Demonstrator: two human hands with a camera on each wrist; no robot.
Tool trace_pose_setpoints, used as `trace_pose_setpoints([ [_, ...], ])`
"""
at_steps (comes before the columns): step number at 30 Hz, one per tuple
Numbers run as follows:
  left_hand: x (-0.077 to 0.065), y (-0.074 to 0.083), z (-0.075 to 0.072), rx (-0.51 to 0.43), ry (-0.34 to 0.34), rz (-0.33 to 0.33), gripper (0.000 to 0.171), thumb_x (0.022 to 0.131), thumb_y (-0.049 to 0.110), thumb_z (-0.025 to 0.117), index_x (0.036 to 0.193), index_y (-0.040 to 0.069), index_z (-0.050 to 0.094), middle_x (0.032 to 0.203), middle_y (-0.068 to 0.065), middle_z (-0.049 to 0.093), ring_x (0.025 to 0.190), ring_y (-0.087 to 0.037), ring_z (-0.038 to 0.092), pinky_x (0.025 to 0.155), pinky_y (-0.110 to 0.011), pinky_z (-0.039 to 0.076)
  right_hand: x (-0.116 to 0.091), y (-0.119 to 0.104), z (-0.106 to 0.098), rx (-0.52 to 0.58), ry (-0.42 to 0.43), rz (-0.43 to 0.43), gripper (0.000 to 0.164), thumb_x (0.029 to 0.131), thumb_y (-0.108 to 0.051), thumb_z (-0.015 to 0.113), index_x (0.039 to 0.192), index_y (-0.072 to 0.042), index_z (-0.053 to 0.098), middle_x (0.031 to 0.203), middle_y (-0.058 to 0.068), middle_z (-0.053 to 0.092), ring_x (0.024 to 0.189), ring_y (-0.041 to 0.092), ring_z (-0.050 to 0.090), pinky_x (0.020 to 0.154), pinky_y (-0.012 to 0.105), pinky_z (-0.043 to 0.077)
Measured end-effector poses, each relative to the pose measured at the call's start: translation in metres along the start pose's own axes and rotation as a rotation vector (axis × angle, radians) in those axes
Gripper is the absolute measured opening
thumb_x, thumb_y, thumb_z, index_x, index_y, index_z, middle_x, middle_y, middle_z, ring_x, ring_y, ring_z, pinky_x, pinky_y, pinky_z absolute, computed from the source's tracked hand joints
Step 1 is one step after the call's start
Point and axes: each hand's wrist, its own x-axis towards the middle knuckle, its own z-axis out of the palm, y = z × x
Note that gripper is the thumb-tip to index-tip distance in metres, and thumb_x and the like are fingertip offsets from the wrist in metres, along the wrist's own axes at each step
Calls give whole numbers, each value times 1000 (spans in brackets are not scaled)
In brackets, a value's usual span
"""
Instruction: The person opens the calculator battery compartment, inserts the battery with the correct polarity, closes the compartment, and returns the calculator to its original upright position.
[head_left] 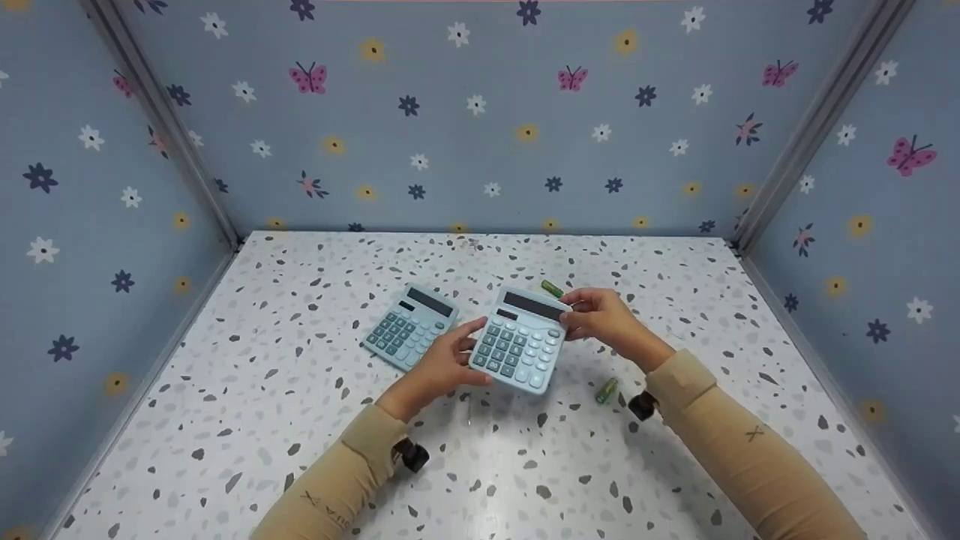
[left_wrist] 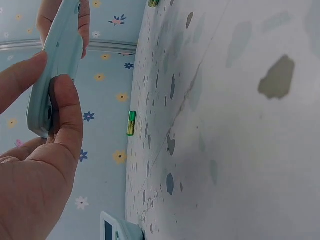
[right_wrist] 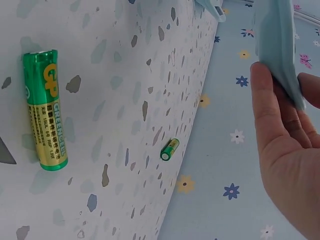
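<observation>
Both hands hold a light blue calculator (head_left: 520, 339) above the table, its keys and dark display facing up. My left hand (head_left: 441, 366) grips its lower left edge, thumb on one face and fingers behind, as the left wrist view shows. At the upper right corner, my right hand (head_left: 604, 319) pinches the edge between thumb and fingers. A second, similar calculator (head_left: 411, 327) lies on the table to the left, partly behind the left hand. One green and gold battery (right_wrist: 45, 110) lies below the right hand, and another battery (head_left: 551, 288) lies beyond the held calculator.
The white speckled tabletop (head_left: 300, 465) is bordered by blue walls (head_left: 480, 157) with flowers and butterflies at the back and both sides. Grey metal posts (head_left: 169, 127) stand at the back corners. Small black devices (head_left: 411, 454) sit at the wrists.
</observation>
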Motion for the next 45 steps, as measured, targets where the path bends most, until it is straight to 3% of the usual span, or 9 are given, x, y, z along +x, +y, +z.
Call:
trace_pose_setpoints([
  [9, -3, 2, 0, 6, -21, -15, 108, 80, -14, 83, 171, 12, 32, 142, -23, 64, 114, -24, 74, 94, -33, 64, -5, 4, 0, 17, -14, -33, 32, 101, 2, 67, 133, 8, 67, 118, 18, 77, 92, 17, 78, 82, 33, 68],
  [17, -3, 1, -1, 30, -20, 12, 103, 81, -10, 85, 170, 9, 36, 137, -21, 63, 112, -21, 73, 94, -32, 63, -8, 6, -2, 77, -21, -9, 32, 102, 3, 66, 134, 10, 65, 112, 10, 79, 91, 16, 79, 83, 33, 67],
  [24, -5, -1, 0, 153, 29, 130, 91, 81, 1, 89, 162, 3, 47, 146, -19, 60, 113, -21, 69, 100, -37, 62, -9, 8, -5, 142, -32, -18, 32, 102, 2, 65, 132, 14, 62, 105, 6, 77, 88, 14, 78, 82, 32, 68],
  [34, -8, -2, 3, 302, 78, 294, 71, 84, 1, 88, 148, -3, 59, 149, -20, 61, 130, -37, 65, 108, -36, 59, -10, 9, -7, 152, -27, 14, 34, 102, 2, 64, 134, 14, 61, 106, 8, 78, 87, 15, 78, 80, 31, 67],
  [45, -9, -4, 2, 349, 77, 395, 58, 87, 5, 89, 139, -7, 66, 135, -22, 71, 124, -37, 71, 104, -35, 61, -15, 10, -11, 120, -42, 3, 38, 103, 0, 65, 138, 13, 60, 112, 10, 79, 90, 16, 79, 81, 31, 67],
])
